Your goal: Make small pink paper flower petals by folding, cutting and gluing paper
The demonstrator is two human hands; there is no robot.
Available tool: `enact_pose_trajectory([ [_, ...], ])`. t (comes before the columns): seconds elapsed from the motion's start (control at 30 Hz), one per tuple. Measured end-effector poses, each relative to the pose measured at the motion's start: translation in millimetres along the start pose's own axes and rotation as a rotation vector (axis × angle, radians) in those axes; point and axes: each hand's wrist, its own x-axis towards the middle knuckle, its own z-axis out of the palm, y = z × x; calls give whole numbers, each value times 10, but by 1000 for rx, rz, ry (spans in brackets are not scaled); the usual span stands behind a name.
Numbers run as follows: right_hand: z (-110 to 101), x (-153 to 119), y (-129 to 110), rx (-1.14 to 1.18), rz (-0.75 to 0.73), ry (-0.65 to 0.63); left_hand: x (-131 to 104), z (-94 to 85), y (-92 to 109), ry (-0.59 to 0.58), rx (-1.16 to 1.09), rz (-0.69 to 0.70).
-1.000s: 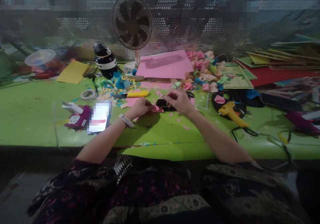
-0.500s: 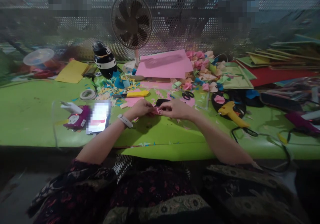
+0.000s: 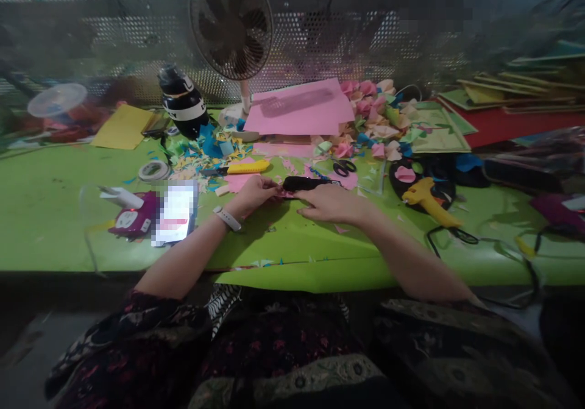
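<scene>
My left hand (image 3: 252, 194) is closed, thumb and fingertips pinching a small piece of pink paper (image 3: 287, 196) low over the table. My right hand (image 3: 331, 204) lies palm down at the paper's right end, fingers stretched out and the thumb apart from them. Its fingertips reach the paper's edge, and part of the paper is hidden by both hands. Just behind them lies a black object (image 3: 304, 183), possibly a case or handle. A yellow box cutter (image 3: 248, 167) and black-handled scissors (image 3: 344, 167) rest on pink scraps beyond.
To the left are a lit phone (image 3: 176, 213), a purple device (image 3: 134, 214) and a tape roll (image 3: 154, 170). A yellow glue gun (image 3: 429, 202) with its cord lies right. Behind stand a black bottle (image 3: 185, 104), a fan (image 3: 231, 22), pink sheets (image 3: 299, 110) and folded paper pieces (image 3: 368, 101).
My right hand has loosened its pinch, and its fingers now lie flatter and straighter. My left hand keeps hold of the pink paper. The view has shifted slightly, uncovering more of the black object.
</scene>
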Motion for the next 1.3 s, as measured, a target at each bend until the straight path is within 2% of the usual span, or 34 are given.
enact_pose_trajectory([
  [0.4, 34, 29, 23, -1, 22, 11, -1, 33, 1, 45, 36, 9],
  [0.57, 27, 18, 66, 49, 1, 39, -16, 58, 41, 56, 11, -30],
  [0.7, -9, 4, 177, 265, -57, 201, -22, 72, 66, 53, 21, -52],
  [0.8, -65, 20, 236, 446, -15, 422, -27, 85, 84, 47, 17, -63],
  [0.87, -108, 54, 250, 486, 24, 513, -31, 96, 94, 50, 0, -61],
  [1.0, -169, 195, 241, 500, 81, 560, -36, 113, 107, 63, -10, -64],
  [1.17, -211, 540, 207, 480, 109, 712, -25, 108, 98, 64, 20, -70],
  [1.3, -210, 868, 163, 455, 136, 656, 4, 80, 48, 42, 1, -40],
])
